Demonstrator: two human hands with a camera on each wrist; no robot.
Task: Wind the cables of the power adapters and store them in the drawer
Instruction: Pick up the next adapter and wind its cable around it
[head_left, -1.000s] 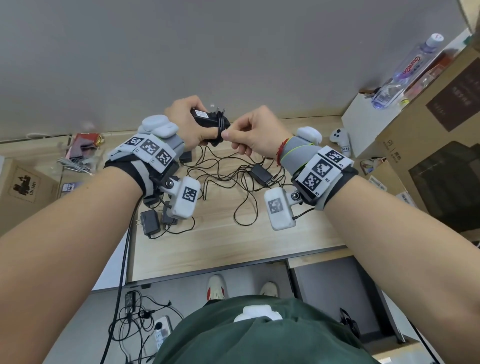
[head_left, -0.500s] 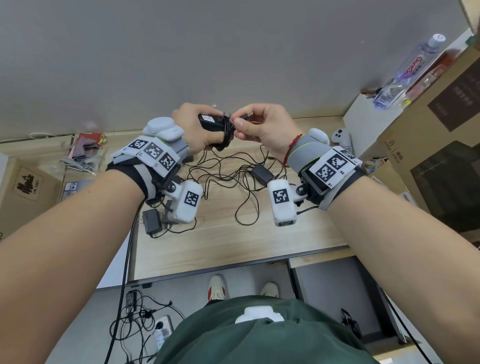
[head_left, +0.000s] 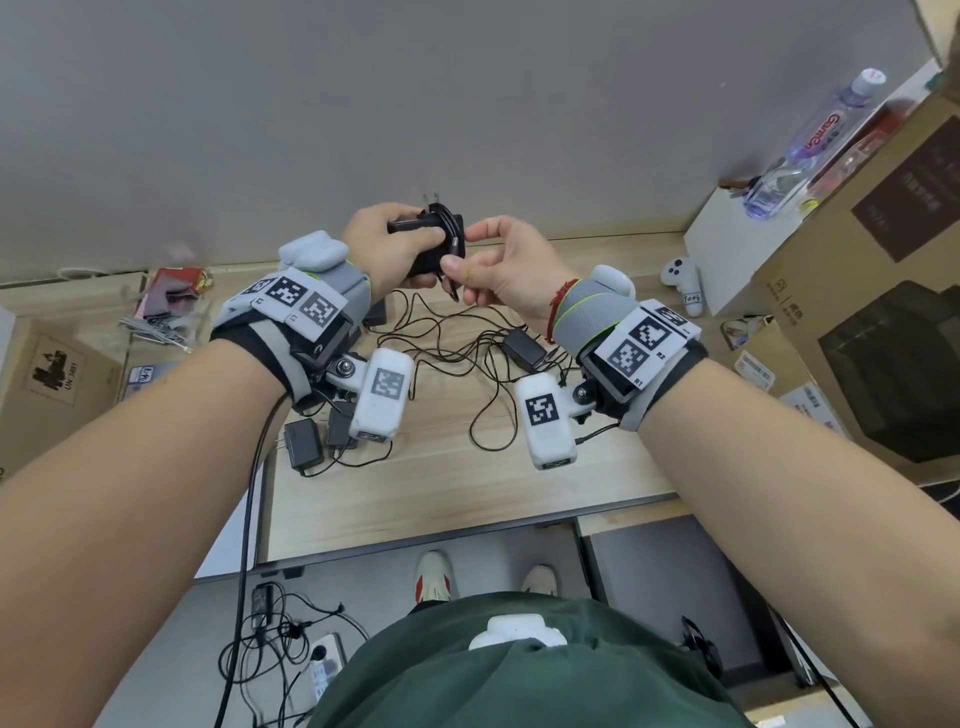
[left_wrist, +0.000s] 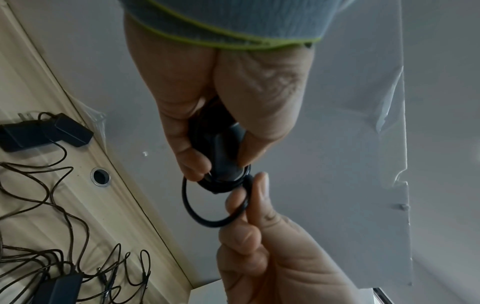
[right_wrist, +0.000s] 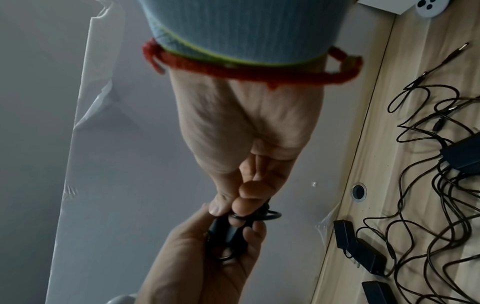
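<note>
My left hand (head_left: 395, 244) grips a black power adapter (head_left: 434, 236) with its cable wound round the body, held up in front of the grey wall. Its plug prongs stick up. My right hand (head_left: 470, 260) pinches the loose cable end (head_left: 451, 280) between thumb and forefinger, right beside the adapter. In the left wrist view a last loop of cable (left_wrist: 205, 214) hangs between the adapter (left_wrist: 223, 164) and the right thumb. The right wrist view shows the adapter (right_wrist: 223, 232) in the left palm. Several more adapters (head_left: 524, 348) with tangled cables (head_left: 457, 358) lie on the wooden desk (head_left: 441, 488).
Two adapters (head_left: 304, 441) lie near the desk's left front. Cardboard boxes (head_left: 883, 270) and a water bottle (head_left: 815, 140) stand at the right, a white box (head_left: 727, 249) beside them. A small white controller (head_left: 680, 278) sits at the back right. Cables and a power strip (head_left: 322, 670) lie on the floor.
Both hands have risen a little. The left hand has turned the adapter so its prongs point up. The right hand has brought the cable end round and now holds only a short tail.
</note>
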